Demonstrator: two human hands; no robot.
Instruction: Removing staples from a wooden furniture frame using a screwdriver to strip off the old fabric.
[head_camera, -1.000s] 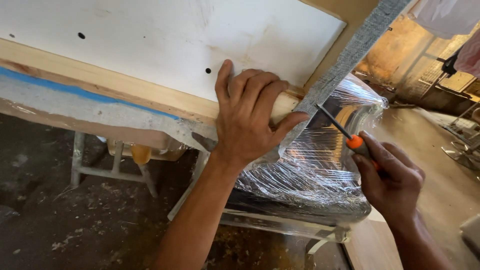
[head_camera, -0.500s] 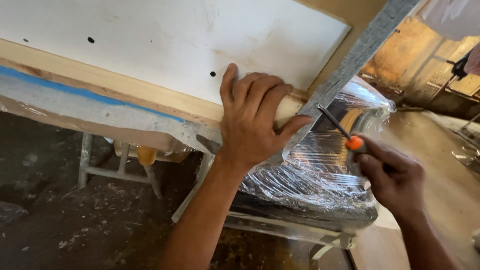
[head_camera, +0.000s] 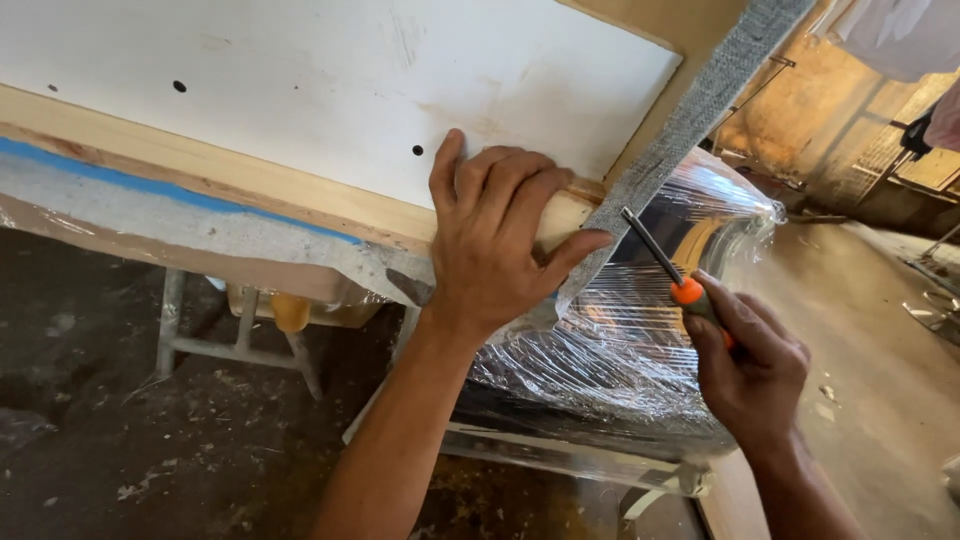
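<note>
Left hand (head_camera: 500, 235) presses panel (head_camera: 330, 80); right hand (head_camera: 750, 365) grips screwdriver (head_camera: 665, 265).

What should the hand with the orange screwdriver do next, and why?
Probably bring the screwdriver tip a little closer to the grey fabric strip. The left hand already presses down at the corner of the wooden frame, while the right hand holds the tool with its tip beside the strip; whether it touches is unclear.
</note>
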